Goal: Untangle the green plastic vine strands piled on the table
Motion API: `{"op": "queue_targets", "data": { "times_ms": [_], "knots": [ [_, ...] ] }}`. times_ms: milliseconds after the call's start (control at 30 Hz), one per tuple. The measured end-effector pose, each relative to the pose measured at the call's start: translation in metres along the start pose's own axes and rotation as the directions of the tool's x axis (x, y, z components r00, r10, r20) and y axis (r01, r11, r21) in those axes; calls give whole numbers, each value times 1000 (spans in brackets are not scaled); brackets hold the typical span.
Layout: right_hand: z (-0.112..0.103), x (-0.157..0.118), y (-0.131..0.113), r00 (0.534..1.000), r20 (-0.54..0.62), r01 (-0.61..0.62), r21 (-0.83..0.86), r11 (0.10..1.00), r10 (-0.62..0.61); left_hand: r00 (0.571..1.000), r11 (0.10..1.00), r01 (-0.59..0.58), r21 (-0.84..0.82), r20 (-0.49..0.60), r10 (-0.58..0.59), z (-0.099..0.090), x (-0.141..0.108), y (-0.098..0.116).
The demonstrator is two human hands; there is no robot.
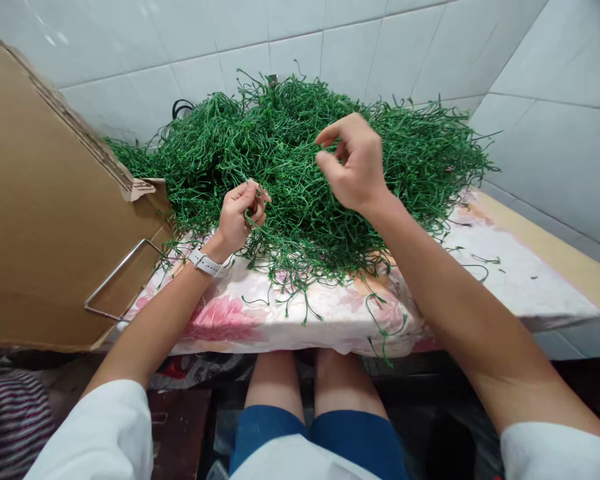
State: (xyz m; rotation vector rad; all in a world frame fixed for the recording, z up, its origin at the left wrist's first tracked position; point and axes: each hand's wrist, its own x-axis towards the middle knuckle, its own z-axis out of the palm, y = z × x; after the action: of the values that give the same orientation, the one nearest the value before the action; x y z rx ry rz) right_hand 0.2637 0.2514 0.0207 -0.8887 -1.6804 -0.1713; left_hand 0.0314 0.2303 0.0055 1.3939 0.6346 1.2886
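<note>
In the head view, the left hand is curled nearly closed, with a few green stems pinched between thumb and fingers. The right hand is raised over the pile, thumb and forefinger bent towards each other with a gap between them; nothing shows in its grip, though the fingers are slightly blurred. The stems lie in a big tangled heap beneath and beyond both hands, spreading out to either side of them.

The main risk looks like tangling: a pull by the left hand could drag neighbouring stems along or snap thin ones, because they are so interlaced. Stems could also drop off the near edge of the desk, since a few already hang over it, nearer the body than the right hand. A loose fold in the cloth could shift them too if a forearm rubbed it.

Beside the left forearm stands a cardboard box, which limits room for that elbow; a wire frame next to it could catch the watch or stray stems. Beyond the hands, the tiled wall closes off the back, and a dark loop pokes up behind the heap. The legs are below the near edge.
</note>
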Motion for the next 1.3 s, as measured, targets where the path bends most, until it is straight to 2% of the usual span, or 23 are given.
{"op": "queue_targets", "data": {
  "times_ms": [67,133,233,367,567,667,800,933,1000,1067,1167,1200,1300],
  "knots": [
    [7,-4,-19,987,153,40,116,992,-57,999,999,-40,13,33,39,-1,0,-2],
    [15,-9,-36,962,256,31,235,972,-93,994,995,-85,57,73,80,-1,-1,-6],
    [23,-14,-52,948,316,-90,368,925,-34,986,982,-109,154,145,87,0,-3,-14],
    [26,-16,-53,963,234,-212,370,904,130,979,959,-125,256,190,77,0,-5,-22],
    [27,-16,-41,975,113,-214,243,946,191,974,940,-166,299,197,109,3,-7,-16],
    [28,-15,-39,974,71,-226,215,950,215,979,953,-164,253,158,126,4,-6,-13],
    [30,-13,-39,955,80,-295,268,917,284,991,984,-90,152,117,72,12,-8,-9],
    [33,-14,-47,945,66,-323,326,888,319,994,996,87,6,65,-88,27,-13,1],
    [32,-12,-50,946,38,-315,352,882,323,979,975,203,-95,34,-200,32,-14,7],
    [26,-7,-47,939,-39,-301,388,871,341,959,942,276,-191,-12,-283,30,-12,9],
    [8,9,-30,887,-188,-294,476,829,423,945,928,267,-260,-119,-305,18,-4,8],
    [3,14,-23,869,-202,-302,508,807,452,946,934,246,-257,-145,-289,13,-2,7],
    [-5,20,-16,866,-116,-352,548,759,486,967,963,187,-192,-138,-215,5,2,4]
  ]
}}
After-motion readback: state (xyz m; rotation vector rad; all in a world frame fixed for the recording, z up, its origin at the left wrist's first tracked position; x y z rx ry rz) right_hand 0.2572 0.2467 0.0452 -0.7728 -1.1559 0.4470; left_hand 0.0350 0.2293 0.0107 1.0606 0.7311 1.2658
